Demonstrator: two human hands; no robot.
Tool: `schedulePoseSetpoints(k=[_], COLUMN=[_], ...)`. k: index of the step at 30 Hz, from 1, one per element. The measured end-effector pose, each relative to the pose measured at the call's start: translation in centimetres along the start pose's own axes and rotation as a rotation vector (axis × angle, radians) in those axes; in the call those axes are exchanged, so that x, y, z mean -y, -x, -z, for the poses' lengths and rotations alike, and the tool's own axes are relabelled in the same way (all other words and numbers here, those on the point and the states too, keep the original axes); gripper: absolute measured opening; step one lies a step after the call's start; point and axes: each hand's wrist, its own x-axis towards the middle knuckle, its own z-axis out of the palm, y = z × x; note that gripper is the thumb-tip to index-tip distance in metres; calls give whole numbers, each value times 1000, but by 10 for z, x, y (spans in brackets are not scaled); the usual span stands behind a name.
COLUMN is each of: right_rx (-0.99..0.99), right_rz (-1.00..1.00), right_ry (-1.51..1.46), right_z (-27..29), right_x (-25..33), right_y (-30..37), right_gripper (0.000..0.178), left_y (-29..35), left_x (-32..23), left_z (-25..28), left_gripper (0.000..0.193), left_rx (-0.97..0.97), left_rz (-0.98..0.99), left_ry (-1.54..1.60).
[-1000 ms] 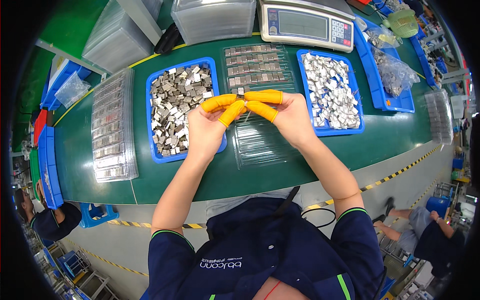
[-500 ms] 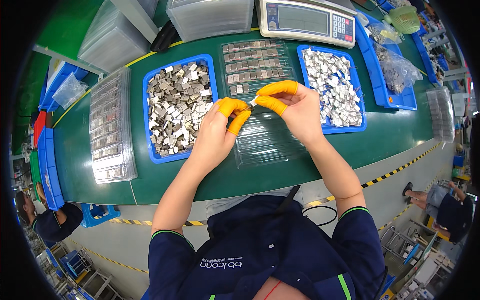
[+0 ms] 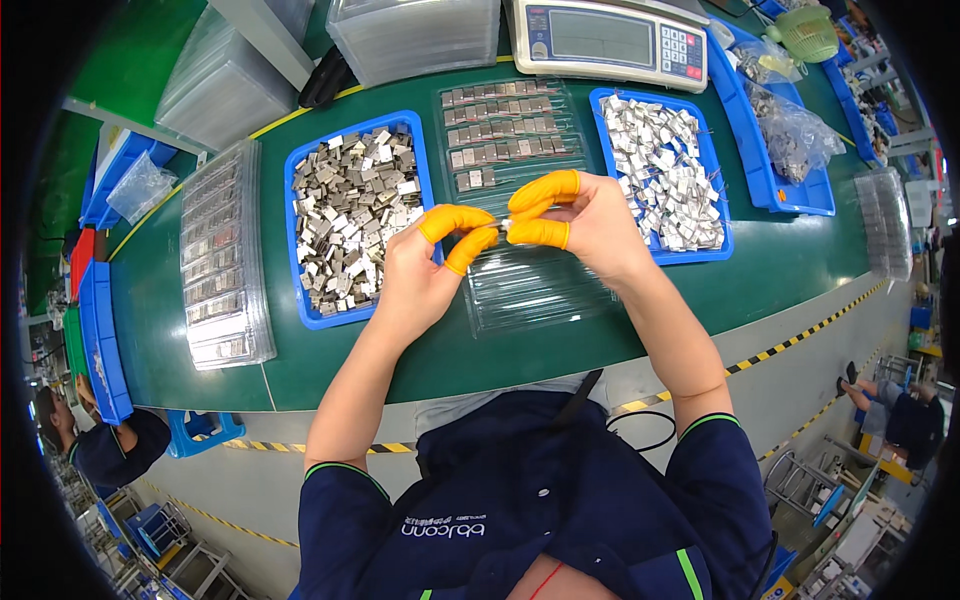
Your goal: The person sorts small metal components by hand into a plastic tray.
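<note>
My left hand (image 3: 425, 265) and my right hand (image 3: 590, 225), both with yellow finger cots, meet tip to tip above a clear ribbed plastic tray (image 3: 540, 290). Each has its thumb and finger pinched. Between them shows a small whitish metal-and-white part (image 3: 504, 226), mostly covered by the fingertips. The tray's far rows hold small silver metal pieces (image 3: 500, 108); its near rows show none. Left of it, a blue bin (image 3: 290, 240) is heaped with flat silver metal shells (image 3: 355, 210). On the right, another blue bin (image 3: 725, 215) holds white connectors with thin leads (image 3: 670, 180).
A weighing scale (image 3: 610, 45) and stacked clear trays (image 3: 415, 40) stand at the back. Filled trays (image 3: 225, 260) lie at the left of the green table (image 3: 330, 365). Blue bins with bagged parts (image 3: 790, 150) sit at the right. Other people (image 3: 120, 445) are at both sides.
Both hands have moved slightly nearer to me, and their fingertips have come closer together around the small part. The white piece seen at my right fingertips is now more hidden.
</note>
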Motion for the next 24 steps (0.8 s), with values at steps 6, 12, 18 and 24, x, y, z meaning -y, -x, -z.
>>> schedulePoseSetpoints(k=[6, 12, 18, 24], right_rx=[234, 229, 172, -34], right_rz=[-225, -292, -248, 30], right_ry=[-121, -81, -29, 113], right_z=[8, 7, 4, -11], right_x=[-1, 2, -1, 1], right_y=[-2, 0, 2, -5], right_gripper=[29, 27, 22, 16], left_y=[4, 0, -1, -1], left_x=[-3, -6, -5, -2], left_z=[5, 11, 10, 2], left_gripper=[17, 16, 15, 23], left_rx=[213, 253, 306, 91], left_rz=[134, 108, -26, 324], left_ry=[332, 211, 86, 409])
